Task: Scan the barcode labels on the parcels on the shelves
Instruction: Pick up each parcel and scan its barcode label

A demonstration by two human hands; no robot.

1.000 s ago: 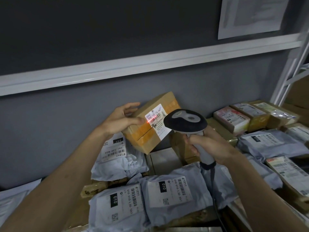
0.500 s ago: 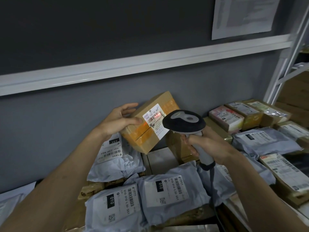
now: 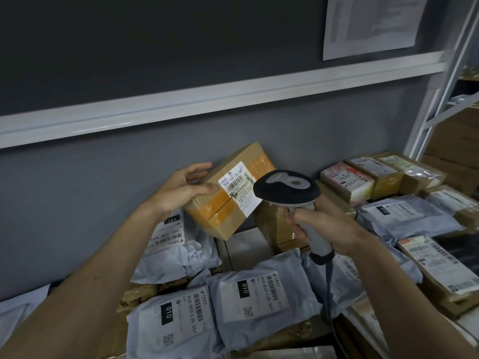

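Observation:
My left hand point(image 3: 181, 189) grips the left end of a brown cardboard box point(image 3: 225, 211), holding it tilted above the shelf with its white barcode label point(image 3: 239, 191) facing me. My right hand point(image 3: 322, 224) holds the handle of a grey and black barcode scanner point(image 3: 286, 187), whose head sits just right of the label. No red light shows on the label. Grey mailer bags with labels marked 010 point(image 3: 252, 297) point(image 3: 176, 322) lie below.
A grey bag labelled 231 point(image 3: 171, 242) lies under the box. Taped cardboard boxes point(image 3: 373, 174) and more grey bags point(image 3: 404, 220) fill the shelf point(image 3: 145, 291) to the right. A white metal upright point(image 3: 435, 94) stands at the right. The scanner cable point(image 3: 330, 301) hangs down.
The red scan line on the label has gone out. Both hands and the box have kept nearly the same pose while the view shifted slightly right.

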